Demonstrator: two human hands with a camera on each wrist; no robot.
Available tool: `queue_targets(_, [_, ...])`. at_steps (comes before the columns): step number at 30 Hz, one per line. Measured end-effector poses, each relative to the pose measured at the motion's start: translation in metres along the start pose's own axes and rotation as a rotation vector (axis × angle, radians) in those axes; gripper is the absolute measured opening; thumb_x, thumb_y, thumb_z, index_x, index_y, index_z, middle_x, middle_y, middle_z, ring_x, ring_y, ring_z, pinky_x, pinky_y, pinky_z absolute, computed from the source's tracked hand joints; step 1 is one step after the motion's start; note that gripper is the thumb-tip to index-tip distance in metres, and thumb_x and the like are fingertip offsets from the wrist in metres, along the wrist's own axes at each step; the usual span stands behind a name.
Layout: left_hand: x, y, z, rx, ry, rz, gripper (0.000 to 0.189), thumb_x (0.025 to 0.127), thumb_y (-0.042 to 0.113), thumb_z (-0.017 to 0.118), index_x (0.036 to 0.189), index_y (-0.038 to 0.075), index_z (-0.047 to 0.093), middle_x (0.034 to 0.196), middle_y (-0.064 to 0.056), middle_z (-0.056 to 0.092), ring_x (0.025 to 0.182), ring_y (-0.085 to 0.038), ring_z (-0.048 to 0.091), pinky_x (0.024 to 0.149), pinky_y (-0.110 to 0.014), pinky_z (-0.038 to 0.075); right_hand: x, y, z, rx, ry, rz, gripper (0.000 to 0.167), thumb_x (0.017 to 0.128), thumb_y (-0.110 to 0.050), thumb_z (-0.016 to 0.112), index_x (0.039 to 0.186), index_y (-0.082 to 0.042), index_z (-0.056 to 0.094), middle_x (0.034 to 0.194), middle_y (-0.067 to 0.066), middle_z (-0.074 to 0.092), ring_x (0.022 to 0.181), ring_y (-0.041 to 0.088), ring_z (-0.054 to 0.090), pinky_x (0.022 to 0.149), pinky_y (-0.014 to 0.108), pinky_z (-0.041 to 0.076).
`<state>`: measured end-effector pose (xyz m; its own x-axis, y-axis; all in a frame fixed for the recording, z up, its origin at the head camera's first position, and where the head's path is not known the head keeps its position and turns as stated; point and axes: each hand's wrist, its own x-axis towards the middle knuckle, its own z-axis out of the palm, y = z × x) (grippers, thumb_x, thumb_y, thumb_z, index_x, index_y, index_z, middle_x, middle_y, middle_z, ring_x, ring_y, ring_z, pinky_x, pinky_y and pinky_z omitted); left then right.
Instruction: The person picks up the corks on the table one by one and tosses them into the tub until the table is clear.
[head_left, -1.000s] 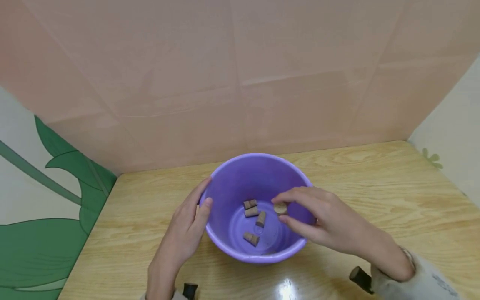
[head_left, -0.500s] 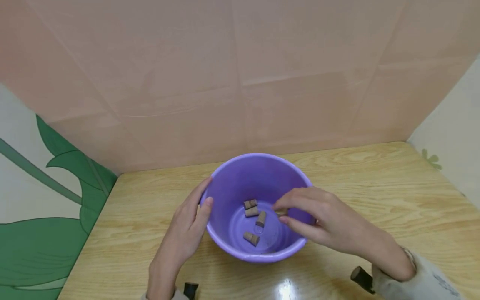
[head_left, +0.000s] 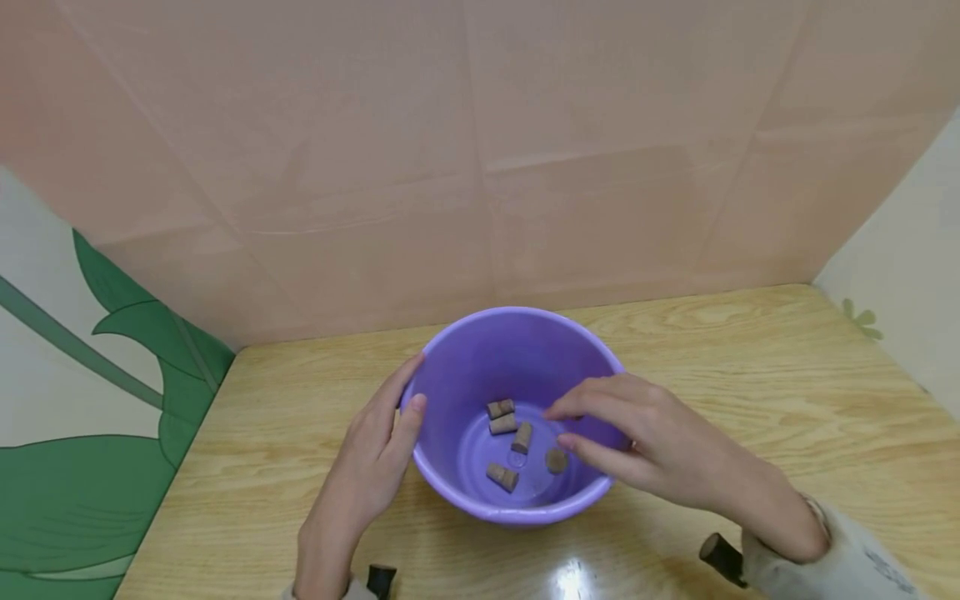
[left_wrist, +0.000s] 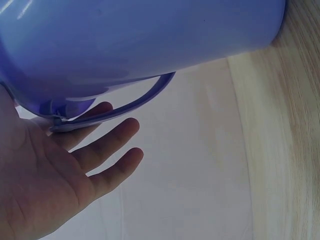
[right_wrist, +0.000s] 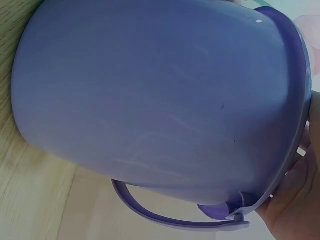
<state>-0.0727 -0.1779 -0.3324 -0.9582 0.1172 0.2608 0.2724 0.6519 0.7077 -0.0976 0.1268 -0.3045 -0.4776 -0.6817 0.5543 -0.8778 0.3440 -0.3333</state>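
A purple bucket (head_left: 517,515) stands upright on the table, several tapered corks (head_left: 502,477) lying on its floor. My left hand (head_left: 371,458) holds the bucket's left rim, thumb over the edge and the other fingers outside. In the left wrist view those fingers (left_wrist: 107,147) are spread near the bucket's handle (left_wrist: 135,104). Over the right rim reaches my right hand (head_left: 622,429), thumb and fingertips apart with nothing between them. Just below its thumb, one cork (head_left: 556,461) shows its round end on the bucket floor. The right wrist view shows mostly the bucket's outer wall (right_wrist: 150,100).
The bucket stands on a wood-grain table (head_left: 750,375). Behind rises a pinkish covered wall (head_left: 480,167), with a green leaf pattern (head_left: 82,492) at left and a pale panel (head_left: 915,250) at right. Short dark cylinders (head_left: 722,557) show beside both wrists.
My right fingers have parted and let go of the cork, which has dropped to the bucket floor. The left hand and the bucket have stayed in place.
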Motion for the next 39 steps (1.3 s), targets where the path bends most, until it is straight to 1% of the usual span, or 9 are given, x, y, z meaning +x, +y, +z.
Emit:
queue_targets(8, [0.0, 0.0, 0.0, -0.002, -0.006, 0.004, 0.048, 0.107, 0.037, 0.04, 0.154, 0.027, 0.036, 0.154, -0.002, 0.045, 0.138, -0.026, 0.048, 0.114, -0.051, 0.042, -0.001, 0.0, 0.0, -0.01, 0.011, 0.012, 0.026, 0.087, -0.015, 0.075, 0.112, -0.02, 0.071, 0.108, -0.011, 0.07, 0.1, 0.007, 0.066, 0.095, 0.016, 0.05])
queue_targets(12, [-0.001, 0.0, 0.0, 0.0, -0.006, 0.0, 0.048, 0.107, 0.038, 0.039, 0.154, 0.027, 0.036, 0.154, -0.002, 0.045, 0.138, -0.026, 0.049, 0.113, -0.051, 0.042, -0.001, 0.001, 0.002, -0.034, 0.053, -0.031, 0.019, 0.091, -0.021, 0.072, 0.11, -0.019, 0.072, 0.106, -0.009, 0.071, 0.099, 0.008, 0.067, 0.095, 0.016, 0.051])
queue_targets(15, [-0.001, 0.0, 0.0, 0.004, -0.003, -0.002, 0.048, 0.107, 0.037, 0.04, 0.154, 0.027, 0.036, 0.154, -0.002, 0.045, 0.138, -0.026, 0.049, 0.114, -0.051, 0.042, 0.0, 0.002, 0.003, -0.075, 0.105, -0.08, 0.017, 0.095, -0.028, 0.067, 0.107, -0.017, 0.074, 0.104, -0.006, 0.072, 0.097, 0.01, 0.067, 0.093, 0.019, 0.052])
queue_targets(21, [-0.001, -0.001, 0.001, 0.012, 0.007, -0.001, 0.048, 0.107, 0.038, 0.04, 0.154, 0.026, 0.036, 0.153, -0.001, 0.046, 0.138, -0.025, 0.048, 0.115, -0.049, 0.041, 0.002, 0.004, 0.002, -0.199, 0.218, -0.132, 0.034, 0.103, -0.04, 0.05, 0.099, -0.017, 0.075, 0.1, -0.004, 0.072, 0.093, 0.015, 0.067, 0.093, 0.025, 0.052])
queue_targets(25, [-0.001, -0.001, 0.002, 0.021, 0.013, 0.006, 0.049, 0.107, 0.038, 0.039, 0.154, 0.024, 0.036, 0.154, -0.002, 0.046, 0.138, -0.026, 0.049, 0.114, -0.05, 0.042, 0.004, 0.007, -0.001, -0.261, 0.273, -0.132, 0.04, 0.104, -0.041, 0.047, 0.095, -0.014, 0.076, 0.098, -0.001, 0.073, 0.095, 0.02, 0.066, 0.098, 0.024, 0.048])
queue_targets(31, [-0.001, -0.004, 0.003, 0.061, 0.052, 0.066, 0.05, 0.107, 0.028, 0.042, 0.155, 0.02, 0.034, 0.155, -0.005, 0.044, 0.139, -0.027, 0.047, 0.114, -0.051, 0.041, 0.002, 0.012, -0.007, -0.291, 0.317, -0.077, 0.042, 0.103, -0.042, 0.05, 0.095, -0.01, 0.075, 0.102, 0.007, 0.073, 0.105, 0.031, 0.062, 0.116, 0.021, 0.034])
queue_targets(33, [-0.001, -0.005, 0.002, 0.072, 0.068, 0.09, 0.05, 0.106, 0.026, 0.043, 0.155, 0.018, 0.034, 0.153, -0.007, 0.047, 0.136, -0.029, 0.051, 0.113, -0.051, 0.043, 0.0, 0.013, -0.01, -0.306, 0.334, -0.049, 0.044, 0.103, -0.044, 0.05, 0.096, -0.009, 0.075, 0.105, 0.01, 0.073, 0.11, 0.035, 0.06, 0.118, 0.023, 0.032])
queue_targets(36, [0.0, -0.006, 0.001, 0.096, 0.091, 0.113, 0.051, 0.106, 0.026, 0.044, 0.155, 0.018, 0.034, 0.149, -0.009, 0.051, 0.133, -0.03, 0.053, 0.11, -0.054, 0.044, -0.004, 0.016, -0.014, -0.325, 0.361, -0.003, 0.047, 0.102, -0.048, 0.05, 0.099, -0.007, 0.075, 0.11, 0.012, 0.072, 0.116, 0.038, 0.058, 0.119, 0.027, 0.031])
queue_targets(39, [0.0, -0.008, 0.001, 0.137, 0.117, 0.124, 0.051, 0.106, 0.028, 0.044, 0.155, 0.018, 0.035, 0.151, -0.011, 0.048, 0.138, -0.032, 0.047, 0.114, -0.058, 0.037, -0.008, 0.019, -0.017, -0.352, 0.4, 0.05, 0.052, 0.1, -0.052, 0.051, 0.105, -0.006, 0.074, 0.118, 0.015, 0.07, 0.121, 0.04, 0.056, 0.119, 0.035, 0.033])
